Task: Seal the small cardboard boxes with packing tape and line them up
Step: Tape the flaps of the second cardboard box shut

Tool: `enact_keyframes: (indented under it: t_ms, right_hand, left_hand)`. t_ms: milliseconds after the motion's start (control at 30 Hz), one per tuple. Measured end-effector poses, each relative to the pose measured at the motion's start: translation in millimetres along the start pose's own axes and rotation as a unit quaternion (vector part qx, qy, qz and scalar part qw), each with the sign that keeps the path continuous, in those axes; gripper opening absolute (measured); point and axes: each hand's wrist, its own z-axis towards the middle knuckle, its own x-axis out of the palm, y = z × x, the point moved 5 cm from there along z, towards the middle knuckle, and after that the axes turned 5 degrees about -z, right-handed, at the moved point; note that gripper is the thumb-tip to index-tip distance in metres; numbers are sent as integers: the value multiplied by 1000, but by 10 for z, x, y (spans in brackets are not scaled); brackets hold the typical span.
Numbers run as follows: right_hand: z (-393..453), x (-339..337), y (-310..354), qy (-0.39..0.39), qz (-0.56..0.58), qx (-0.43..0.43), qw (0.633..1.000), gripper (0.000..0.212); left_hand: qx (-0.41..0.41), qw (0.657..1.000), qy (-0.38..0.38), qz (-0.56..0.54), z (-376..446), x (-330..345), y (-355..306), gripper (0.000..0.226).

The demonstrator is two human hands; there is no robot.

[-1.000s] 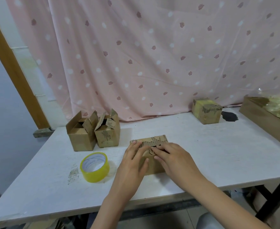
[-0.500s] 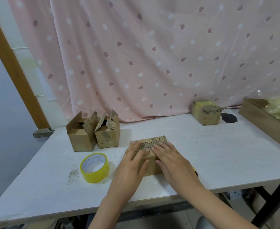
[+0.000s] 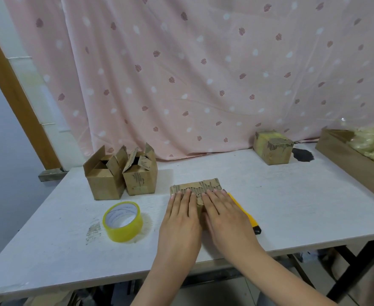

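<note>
Both hands now lie flat and side by side on the small cardboard box (image 3: 196,188) near the front edge of the bench (image 3: 292,208); a second ago the right hand (image 3: 222,214) was angled across the left hand (image 3: 181,214), its fingers working at the flaps. The fingers of both are straight, close together, and pressing down on the top, so the flaps look closed and ready for tape. The yellow tape roll (image 3: 122,221) lies untouched to the left, and a yellow utility knife (image 3: 245,214) shows just beside the right hand. At the back left, two open boxes (image 3: 119,175) stand touching; their insides are too dark to read. One taped box (image 3: 272,147) sits toward the back right. A wooden tray (image 3: 349,160) at the right edge holds pale, crumpled plastic-like material.
</note>
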Motion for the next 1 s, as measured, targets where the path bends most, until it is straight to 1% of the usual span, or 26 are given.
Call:
enact_keyframes:
  t_ms: [100,133,200,233,300,400,500,567,633,667,733,800,900,1000]
  right_hand:
    - [13,-17,14,-13,20,6,1000,56]
    - [19,-18,12,-20,25,8,999,51]
    - [33,-23,13,-34,26,8,999,34]
    - [41,-29,12,-27,31,12,999,32]
    - [56,-41,6,7,51,19,999,42]
    - [76,-128,-16,46,74,30,996,48]
    - [101,-186,-79,79,86,51,992,53]
    - [113,-181,-112,122,113,77,983,57]
    - [110,-156,-141,183,175,138,957,57]
    - [113,-157,-143,193,186,159,950,57]
    - [139,-151,-118,196,187,167,948,57]
    - [170,-102,-114,190,218,167,943,55]
    - [218,-4,-162,186,275,172,927,51]
    - [294,61,-187,200,302,161,918,48]
  left_hand:
    - [-3,1000,-3,-17,4,15,17,55]
    - [-3,1000,-4,-27,10,21,26,55]
    - [-2,999,-5,-42,18,23,49,54]
    - [-1,999,-3,-46,21,24,60,53]
    - [5,999,4,-53,20,21,76,52]
    - [-2,996,20,-87,14,-17,112,52]
    - [-24,985,20,-170,27,-109,199,51]
    - [-19,976,31,-215,58,-148,268,52]
    - [-13,959,57,-277,101,-141,357,53]
    - [-19,946,71,-316,120,-130,405,52]
    - [-31,926,85,-366,140,-112,494,48]
    - [-33,927,86,-364,126,-104,541,49]
    - [-28,942,70,-328,87,-113,528,51]
    - [-37,953,51,-295,49,-125,501,51]
